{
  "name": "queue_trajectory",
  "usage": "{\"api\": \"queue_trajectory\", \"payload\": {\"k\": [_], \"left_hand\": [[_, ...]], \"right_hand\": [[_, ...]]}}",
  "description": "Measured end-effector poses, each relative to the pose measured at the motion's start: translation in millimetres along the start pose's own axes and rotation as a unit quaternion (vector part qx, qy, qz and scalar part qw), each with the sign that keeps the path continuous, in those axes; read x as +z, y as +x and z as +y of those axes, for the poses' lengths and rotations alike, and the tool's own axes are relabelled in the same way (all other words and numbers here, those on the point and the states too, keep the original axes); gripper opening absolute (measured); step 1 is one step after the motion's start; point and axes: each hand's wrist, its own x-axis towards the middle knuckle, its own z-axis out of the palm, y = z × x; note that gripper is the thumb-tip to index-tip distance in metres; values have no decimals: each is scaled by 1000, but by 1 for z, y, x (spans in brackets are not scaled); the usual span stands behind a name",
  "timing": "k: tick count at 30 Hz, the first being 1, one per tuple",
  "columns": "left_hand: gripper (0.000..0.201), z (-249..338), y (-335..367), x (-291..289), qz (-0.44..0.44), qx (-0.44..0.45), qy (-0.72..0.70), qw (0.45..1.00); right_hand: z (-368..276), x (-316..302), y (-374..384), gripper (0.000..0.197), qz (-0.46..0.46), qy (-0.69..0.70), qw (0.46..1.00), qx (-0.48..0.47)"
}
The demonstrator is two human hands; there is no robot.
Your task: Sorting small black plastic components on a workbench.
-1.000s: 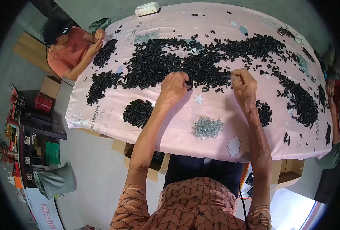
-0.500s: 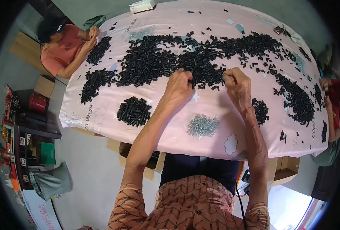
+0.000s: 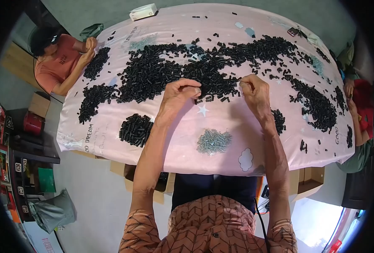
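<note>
Head view, left to right: a co-worker in an orange shirt [image 3: 58, 63] sits at the far left corner of the pink tablecloth [image 3: 178, 143], beside a small separate heap of black pieces [image 3: 135, 128] near the table's front edge. The left hand [image 3: 179, 92] is curled nearly closed at the near edge of the main spread of black pieces [image 3: 174, 71]; whether its fingers pinch a piece cannot be told. The right hand [image 3: 254, 90], just beside it and likewise curled, pinches at the same edge, with a grey pile of small parts [image 3: 213, 141] nearer the person.
</note>
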Motion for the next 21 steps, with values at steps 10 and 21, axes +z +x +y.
{"api": "queue_trajectory", "payload": {"k": [10, 21], "left_hand": [[16, 1, 2, -7, -16, 15, -42, 999], [13, -5, 10, 1, -69, 5, -95, 993]], "right_hand": [[11, 4, 1, 9, -19, -30, 999, -2], [1, 13, -12, 10, -177, 144, 972, -49]]}}
